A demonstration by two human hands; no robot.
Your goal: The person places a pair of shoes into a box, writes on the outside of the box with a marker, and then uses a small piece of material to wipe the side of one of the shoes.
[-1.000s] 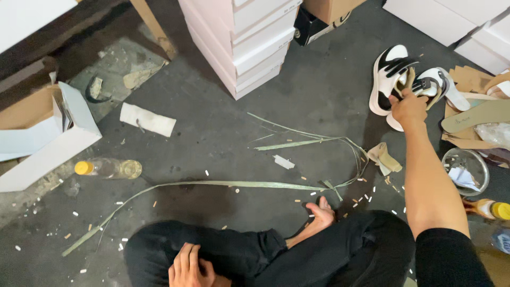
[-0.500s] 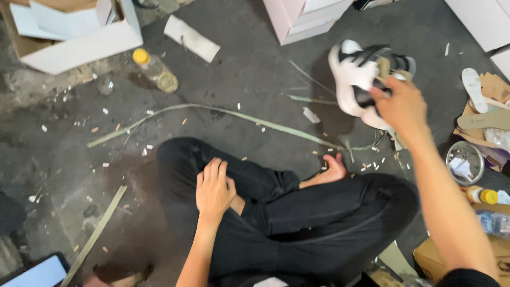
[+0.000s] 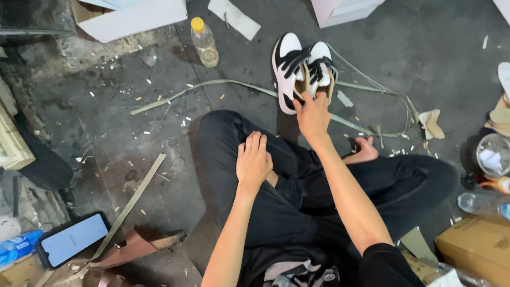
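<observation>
The left hand (image 3: pixel 254 159) lies flat, fingers loose, on the black-trousered knee (image 3: pixel 223 133), while beyond it the right hand (image 3: pixel 313 112) has its grip clamped on a pair of black-and-white shoes (image 3: pixel 300 69) held together over bare floor (image 3: pixel 425 48), a bottle (image 3: pixel 204 42) just left.

Black trousers (image 3: pixel 297 212) worn w/ short black sleeve (image 3: pixel 385 263) at 5 o'clock; forearms, foot (image 3: pixel 364 151) left bare.
</observation>
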